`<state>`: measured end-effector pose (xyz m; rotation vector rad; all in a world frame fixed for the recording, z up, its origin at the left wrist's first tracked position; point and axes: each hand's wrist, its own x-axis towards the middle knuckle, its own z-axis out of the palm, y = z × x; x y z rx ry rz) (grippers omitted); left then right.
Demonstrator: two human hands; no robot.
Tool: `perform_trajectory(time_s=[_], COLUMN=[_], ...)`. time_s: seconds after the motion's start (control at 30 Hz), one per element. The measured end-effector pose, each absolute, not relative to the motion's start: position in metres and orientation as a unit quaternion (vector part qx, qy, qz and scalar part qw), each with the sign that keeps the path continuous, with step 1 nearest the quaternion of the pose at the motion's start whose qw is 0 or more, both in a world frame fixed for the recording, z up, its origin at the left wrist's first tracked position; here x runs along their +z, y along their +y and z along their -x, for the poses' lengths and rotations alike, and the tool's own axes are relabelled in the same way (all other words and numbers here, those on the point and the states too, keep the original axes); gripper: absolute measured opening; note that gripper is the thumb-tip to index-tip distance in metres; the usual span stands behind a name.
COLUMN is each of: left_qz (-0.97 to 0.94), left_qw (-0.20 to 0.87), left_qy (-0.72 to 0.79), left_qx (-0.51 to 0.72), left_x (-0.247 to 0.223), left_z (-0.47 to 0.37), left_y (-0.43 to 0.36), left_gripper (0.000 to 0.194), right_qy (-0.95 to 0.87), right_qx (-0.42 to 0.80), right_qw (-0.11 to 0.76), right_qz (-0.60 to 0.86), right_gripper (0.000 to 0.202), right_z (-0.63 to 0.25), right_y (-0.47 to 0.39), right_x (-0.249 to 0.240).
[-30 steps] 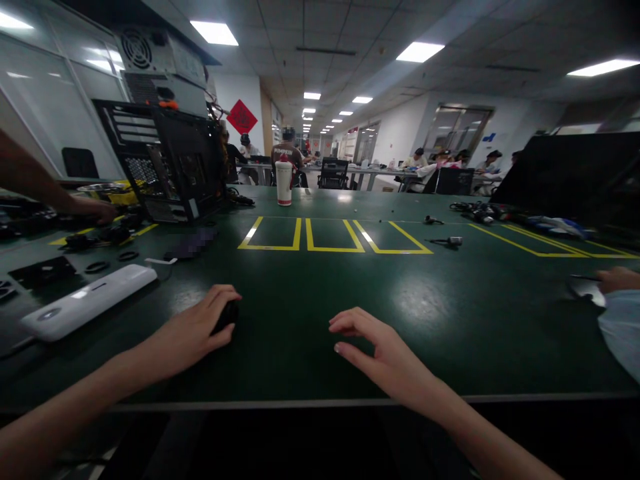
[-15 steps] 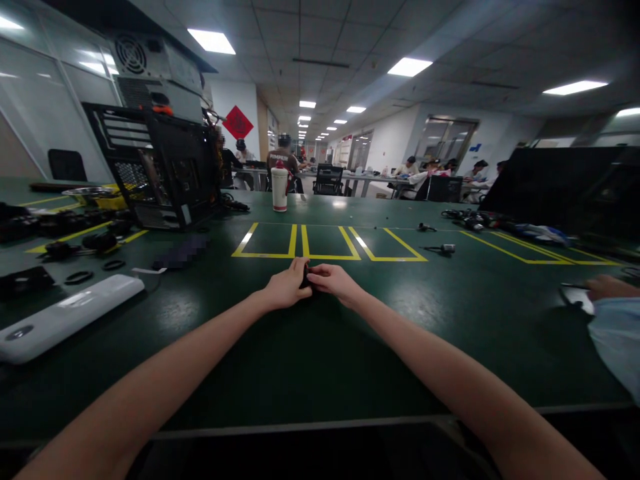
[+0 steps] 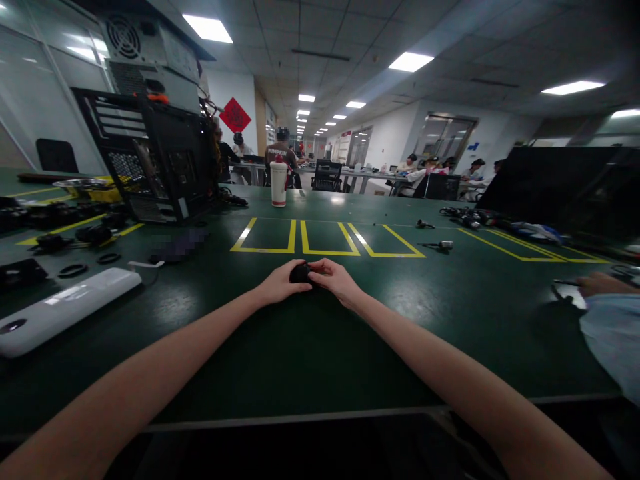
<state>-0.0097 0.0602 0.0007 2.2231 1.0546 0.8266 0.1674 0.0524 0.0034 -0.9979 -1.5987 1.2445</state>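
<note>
On the green table, we hold a small black object just short of the yellow tape. Our left hand curls its fingers around it; our right hand narrowly grips its edge. Both arms stretch forward, converging.

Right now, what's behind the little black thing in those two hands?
Behind the black thing, yellow tape shows on the green table. What's directly behind is covered by it, the left hand and the right hand.
</note>
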Motion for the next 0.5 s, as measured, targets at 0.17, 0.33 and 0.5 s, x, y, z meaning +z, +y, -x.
perform_trajectory(time_s=[0.17,0.33,0.5], left_qz=[-0.849,-0.868,-0.871], left_qw=[0.186,0.140,0.151], left_qy=[0.362,0.329,0.324], left_qx=[0.337,0.346,0.337], left_x=[0.000,0.005,0.008], left_z=[0.009,0.009,0.011], left_y=[0.049,0.034,0.030], left_gripper=[0.065,0.066,0.071], right_qy=[-0.641,-0.614,-0.615], right_qx=[0.500,0.513,0.518], right_qw=[0.459,0.476,0.461], right_qz=[0.357,0.366,0.374], right_gripper=[0.031,0.023,0.029], right_z=[-0.166,-0.165,-0.165], right_y=[0.042,0.031,0.030], right_x=[0.002,0.001,0.002])
